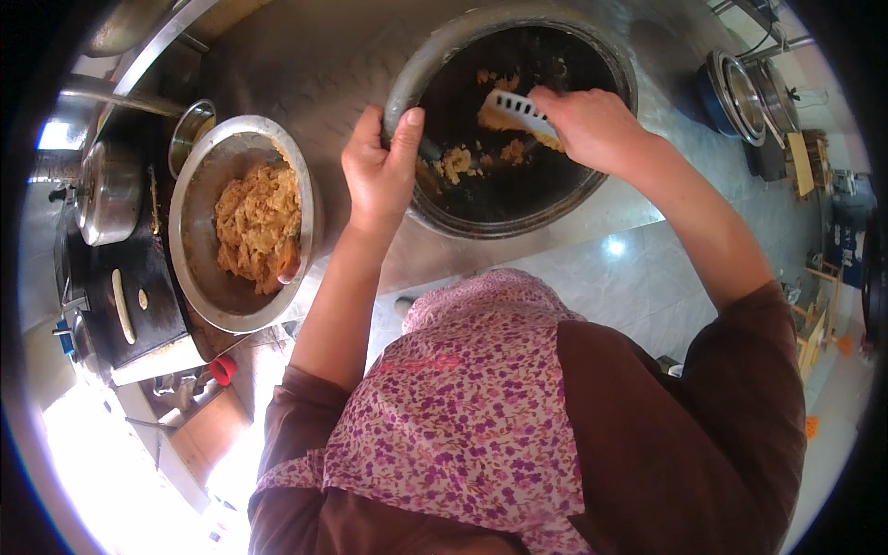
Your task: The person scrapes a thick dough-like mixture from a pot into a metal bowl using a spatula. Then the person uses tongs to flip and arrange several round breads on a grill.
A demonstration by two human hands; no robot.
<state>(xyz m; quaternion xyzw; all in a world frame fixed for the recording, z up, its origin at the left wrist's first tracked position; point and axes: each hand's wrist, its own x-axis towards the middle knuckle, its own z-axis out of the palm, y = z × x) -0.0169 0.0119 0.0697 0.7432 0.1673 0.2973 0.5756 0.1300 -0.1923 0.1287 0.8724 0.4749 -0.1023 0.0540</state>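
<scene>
A wide metal pot [499, 229] with a dark interior is before me on the metal worktop. My left hand [381, 163] grips its left rim, thumb inside and fingers outside. Inside the pot, my right hand [590, 128] holds a white slotted scraper [517, 104]. Yellowish-brown paste [496, 119] clings along the scraper. Small clumps of the same paste [456, 165] stick to the dark inner surface. To the left of my left arm stands a steel bowl [201, 305] holding a large mound of similar lumpy mixture [253, 218].
A small metal bowl [191, 132] sits behind the steel bowl. Further left, a lidded pot [111, 194] stands beside a black griddle [152, 319] bearing a strip of dough [123, 305]. Stacked basins [735, 97] are at the right. The metal worktop [326, 62] ends just before my apron.
</scene>
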